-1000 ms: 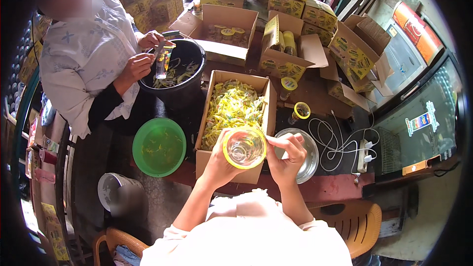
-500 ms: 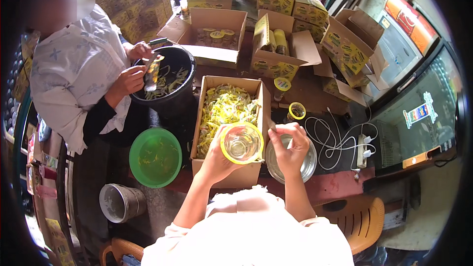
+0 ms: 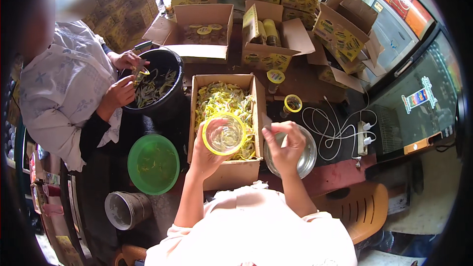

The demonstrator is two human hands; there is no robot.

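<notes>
My left hand (image 3: 198,160) is closed around a clear plastic jar (image 3: 224,135) with a yellow rim, its round end facing up. The jar looks empty and is over an open carton (image 3: 230,173) full of small yellow-green pieces (image 3: 219,99), perhaps wrapped sweets. To its right, my right hand (image 3: 287,149) pinches a small thin greyish piece (image 3: 266,120) between thumb and fingertips; its kind is unclear. Below that hand sits a round metal bowl (image 3: 309,153), partly hidden by it. Two more yellow-rimmed jars, one lidded (image 3: 275,77) and one with dark contents (image 3: 292,103), stand beyond.
At the left, a co-worker's hands (image 3: 120,92) hold a small object over a black bucket (image 3: 178,71) of leafy strips. A green basin (image 3: 153,187) and grey pail (image 3: 118,211) stand nearer. White cables (image 3: 335,143), a power strip (image 3: 363,140) and open boxes (image 3: 202,51) surround the table.
My left hand and the jar have shifted slightly left and tilted a little. My right hand still pinches the small piece. The whole view has shifted slightly.
</notes>
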